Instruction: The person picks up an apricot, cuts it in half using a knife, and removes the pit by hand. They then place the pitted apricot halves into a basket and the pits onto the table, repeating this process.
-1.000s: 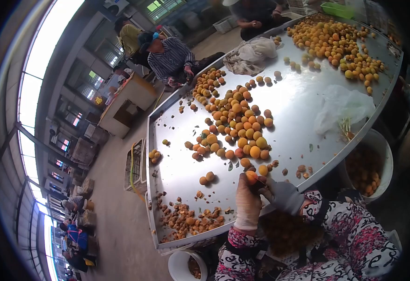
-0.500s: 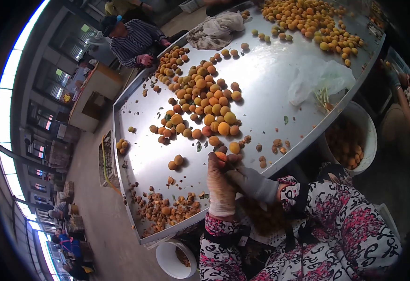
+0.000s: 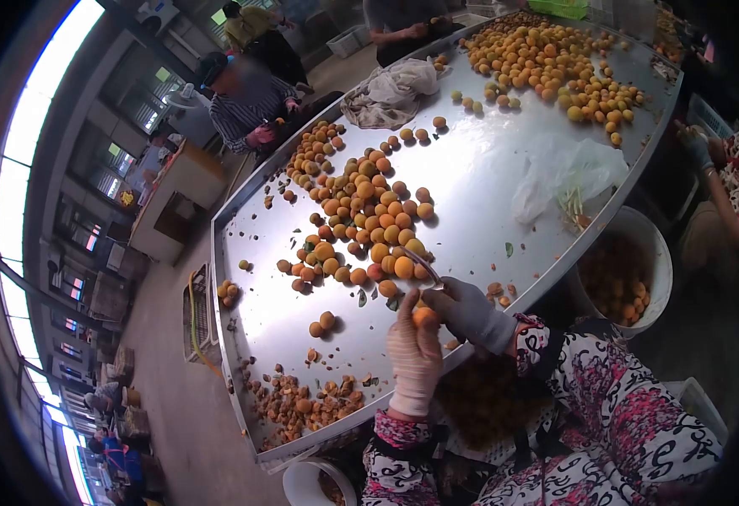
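Note:
My left hand [image 3: 412, 358], in a pale pink glove, holds an orange apricot [image 3: 425, 318] just above the near edge of the steel table [image 3: 488, 181]. My right hand [image 3: 469, 311], in a grey glove, grips a small knife [image 3: 418, 266] whose blade points up and left over the fruit. A heap of apricots [image 3: 366, 211] lies on the table just beyond both hands. Below my hands a container of cut fruit [image 3: 488, 405] shows between my patterned sleeves.
A pile of pits and scraps [image 3: 306, 401] lies at the near left corner. A white bucket of fruit [image 3: 627, 270] stands to my right, another bucket [image 3: 315, 485] below. A plastic bag [image 3: 568, 173], a cloth [image 3: 391, 84] and more apricots [image 3: 547, 59] lie farther away. Other people work along the far side.
The knife blade has come up off the apricot and now points up to the left. My left hand has turned the fruit and dropped slightly towards me. The view has shifted a little.

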A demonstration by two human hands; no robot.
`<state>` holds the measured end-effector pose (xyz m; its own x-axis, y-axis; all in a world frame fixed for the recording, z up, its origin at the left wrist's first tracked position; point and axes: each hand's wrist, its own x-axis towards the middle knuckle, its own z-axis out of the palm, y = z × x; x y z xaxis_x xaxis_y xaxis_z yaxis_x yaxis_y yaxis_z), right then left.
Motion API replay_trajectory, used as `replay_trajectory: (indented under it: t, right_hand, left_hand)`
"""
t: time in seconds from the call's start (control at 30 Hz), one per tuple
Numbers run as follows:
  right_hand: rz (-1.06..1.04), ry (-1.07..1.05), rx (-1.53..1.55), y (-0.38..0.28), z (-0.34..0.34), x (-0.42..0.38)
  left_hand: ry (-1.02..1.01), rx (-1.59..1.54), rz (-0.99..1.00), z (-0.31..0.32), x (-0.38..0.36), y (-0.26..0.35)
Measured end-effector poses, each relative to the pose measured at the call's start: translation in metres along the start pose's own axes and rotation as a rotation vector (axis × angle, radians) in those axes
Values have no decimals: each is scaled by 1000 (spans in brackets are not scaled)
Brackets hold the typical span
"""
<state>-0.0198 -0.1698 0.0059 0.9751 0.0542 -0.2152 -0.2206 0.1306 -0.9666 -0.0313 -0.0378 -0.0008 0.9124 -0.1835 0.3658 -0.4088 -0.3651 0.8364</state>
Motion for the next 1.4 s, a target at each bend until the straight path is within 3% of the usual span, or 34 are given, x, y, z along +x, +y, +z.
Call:
replay_trajectory:
  t: [0.03, 0.17, 0.33, 0.4, 0.63, 0.83, 0.9, 0.97, 1.0, 1.03, 1.1, 1.13, 1.23, 1.3, 1.37, 1.4]
  right_hand:
    - [-12, 11, 93, 6, 3, 7]
    - [-107, 94, 174, 5, 9, 8]
    - [-190, 186, -67, -11, 6, 2]
    - [-207, 181, -32, -12, 9, 2]
    - [-379, 294, -79, -14, 14, 2]
    - [-664, 429, -493, -4, 16, 3]
    - [-709, 421, -543, -5, 15, 1]
    - [-755, 414, -596, -12, 16, -2]
    - [-633, 354, -365, -16, 16, -3]
    - [-506, 291, -137, -18, 16, -4]
    - [-301, 148, 241, -9, 11, 6]
    - [-213, 36, 217, -11, 4, 4]
    - [15, -291, 22, -10, -5, -8]
    - [-40, -466, -395, -3, -4, -11]
    - [-22, -627, -512, 3, -5, -9]
    - [-19, -601, -551, 3, -7, -4]
  left_hand:
    - [-6, 109, 123, 9, 0, 4]
    - [29, -52, -7, 21, 2, 5]
    - [81, -244, -95, 24, -1, 12]
    - [73, -306, -154, 23, -3, 15]
    - [143, -414, -152, 36, -5, 21]
    - [144, -630, -448, 33, 0, 13]
    - [105, -1057, -702, 25, 5, 29]
    - [24, -867, -602, 21, 0, 19]
    - [-56, -679, -503, 19, -1, 11]
    - [-53, -681, -505, 17, -1, 0]
    - [-62, -1299, -689, 5, 0, -14]
    - [95, -1257, -768, -1, 3, -16]
    - [72, -1288, -755, -23, 7, -11]
    - [28, -1347, -730, -34, 3, -25]
    - [-66, -1359, -708, -37, -2, -38]
    - [68, -1234, -795, -33, -1, -33]
